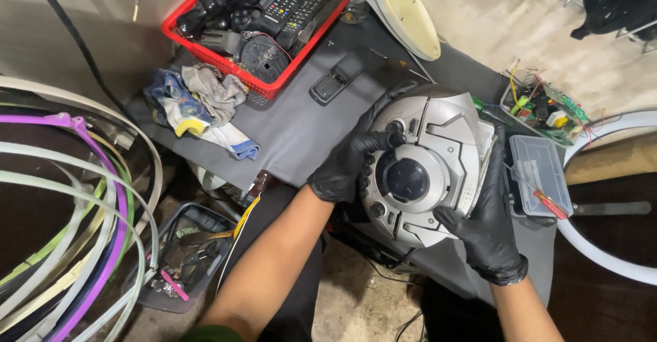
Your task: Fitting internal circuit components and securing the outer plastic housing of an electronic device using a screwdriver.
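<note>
Holding a silver music player (428,167) with both hands, tipped up on the dark table (294,136), round front facing up. Looks like the holding-and-looking step: steadying it, maybe turning it to find a way in. Hard to say more than that.

Left hand (352,160) in a black glove, curled over the top left side, fingers bent and pressing near the small knobs. Closed around the edge, not flat. Right hand (486,225) in a black glove too, fingers long and a bit spread up the right side, thumb tucked under the bottom edge. Gripping as well, only looser.

For any next move, probably a firm hold with one hand, so the other can let go. Round and smooth, so likely to roll or slip if held too softly.

Close by on the right: a clear plastic box (540,171) with a red screwdriver (549,204) lying on it, just beside the right hand. Behind that, a small tray of green boards and wires (544,106).

Farther up the table: a red basket (270,85) full of remotes (298,3) and black parts, a crumpled rag (205,99), and a black handset (339,75) lying flat.

Down on the left, lots of big thin hoops (102,198), and a grey tray of little tools (185,253) on the floor
</note>
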